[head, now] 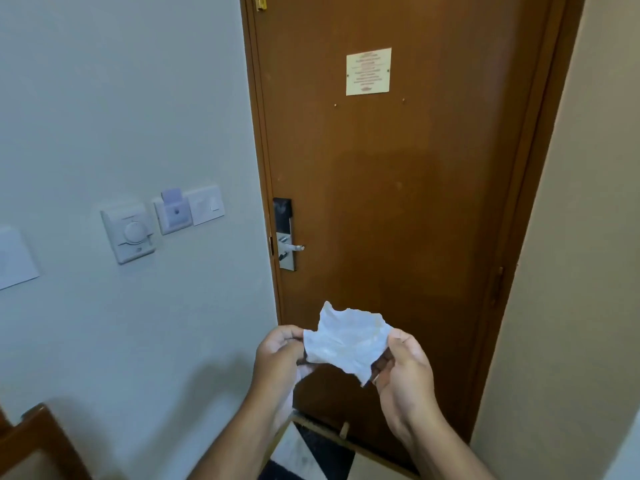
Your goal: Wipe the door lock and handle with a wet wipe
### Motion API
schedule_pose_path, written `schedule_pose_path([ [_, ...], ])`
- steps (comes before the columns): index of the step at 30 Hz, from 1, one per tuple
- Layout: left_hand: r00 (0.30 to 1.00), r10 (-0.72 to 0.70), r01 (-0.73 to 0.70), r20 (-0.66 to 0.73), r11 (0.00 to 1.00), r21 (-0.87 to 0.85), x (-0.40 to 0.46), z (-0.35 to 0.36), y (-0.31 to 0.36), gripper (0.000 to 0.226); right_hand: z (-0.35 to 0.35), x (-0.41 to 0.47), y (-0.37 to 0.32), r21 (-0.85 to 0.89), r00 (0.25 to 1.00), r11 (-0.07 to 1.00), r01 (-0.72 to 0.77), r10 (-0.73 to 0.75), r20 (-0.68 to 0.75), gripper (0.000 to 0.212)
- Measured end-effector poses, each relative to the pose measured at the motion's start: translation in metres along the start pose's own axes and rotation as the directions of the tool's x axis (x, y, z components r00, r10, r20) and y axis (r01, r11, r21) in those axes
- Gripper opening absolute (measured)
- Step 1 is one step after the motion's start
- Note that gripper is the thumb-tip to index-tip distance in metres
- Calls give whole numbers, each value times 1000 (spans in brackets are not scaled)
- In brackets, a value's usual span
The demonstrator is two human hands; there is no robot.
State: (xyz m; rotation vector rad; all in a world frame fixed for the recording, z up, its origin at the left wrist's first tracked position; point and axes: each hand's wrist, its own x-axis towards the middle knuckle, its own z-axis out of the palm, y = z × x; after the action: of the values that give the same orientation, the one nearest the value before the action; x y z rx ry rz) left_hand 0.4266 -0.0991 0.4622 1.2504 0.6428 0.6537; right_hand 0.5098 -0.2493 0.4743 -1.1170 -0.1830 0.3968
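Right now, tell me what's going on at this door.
A person stands facing a closed brown door, holding a white wet wipe spread between both hands. The left hand pinches its left edge and the right hand its right edge, well below the door fittings. The lock plate and lever handle on the door's left edge are untouched for now; wiping has not begun.

Open air lies between the crumpled white wet wipe (pixel 346 342) at lower centre and the silver lever handle (pixel 292 247) on the brown wooden door (pixel 398 188); nothing blocks it.
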Motion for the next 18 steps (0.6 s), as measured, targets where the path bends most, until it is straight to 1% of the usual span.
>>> schedule_pose_path([
  [2, 989, -100, 106, 113, 993, -53, 6, 2, -1, 12, 2, 17, -1, -37, 1000, 999, 5, -4, 23, 23],
  [4, 952, -199, 208, 234, 978, -12, 12, 3, 1, 39, 7, 31, 2, -116, 999, 993, 19, -14, 46, 24],
  [5, 932, -231, 229, 278, 973, 42, 17, 4, 4, 47, 12, 38, 5, -154, 999, 988, 25, -18, 47, 25],
  [6, 920, -238, 219, 310, 971, 96, 22, 5, 6, 46, 17, 42, 8, -186, 999, 982, 31, -25, 37, 24],
  [7, 921, -227, 189, 318, 971, 144, 27, 8, 8, 38, 22, 46, 10, -212, 999, 976, 44, -41, 20, 24],
  [8, 935, -200, 156, 291, 973, 168, 32, 12, 11, 27, 27, 50, 12, -243, 998, 968, 65, -69, -7, 23],
  [9, 958, -165, 128, 233, 978, 165, 37, 15, 11, 18, 31, 52, 13, -285, 994, 954, 90, -105, -38, 22],
  [10, 977, -128, 105, 170, 985, 137, 45, 18, 13, 15, 35, 57, 12, -324, 985, 937, 128, -160, -72, 22],
  [12, 999, -29, 26, 31, 993, 112, 60, 20, 20, 15, 44, 66, 9, -364, 957, 909, 205, -264, -121, 21],
  [13, 1000, 22, -21, -7, 990, 140, 67, 20, 24, 18, 48, 71, 6, -377, 943, 897, 232, -303, -139, 21],
  [14, 999, 54, -54, 3, 983, 178, 72, 19, 27, 24, 51, 76, 3, -380, 932, 890, 252, -329, -151, 20],
  [15, 997, 50, -63, 66, 975, 212, 77, 18, 30, 33, 56, 82, 0, -368, 925, 889, 274, -348, -152, 20],
  [16, 987, -6, -33, 158, 970, 239, 77, 18, 32, 40, 59, 85, -1, -344, 924, 894, 286, -352, -147, 20],
  [17, 961, -86, 17, 264, 967, 254, 79, 17, 34, 45, 65, 88, -1, -324, 924, 899, 293, -354, -145, 20],
  [18, 923, -143, 45, 358, 962, 269, 81, 16, 31, 44, 69, 91, 0, -303, 925, 906, 296, -351, -144, 21],
])
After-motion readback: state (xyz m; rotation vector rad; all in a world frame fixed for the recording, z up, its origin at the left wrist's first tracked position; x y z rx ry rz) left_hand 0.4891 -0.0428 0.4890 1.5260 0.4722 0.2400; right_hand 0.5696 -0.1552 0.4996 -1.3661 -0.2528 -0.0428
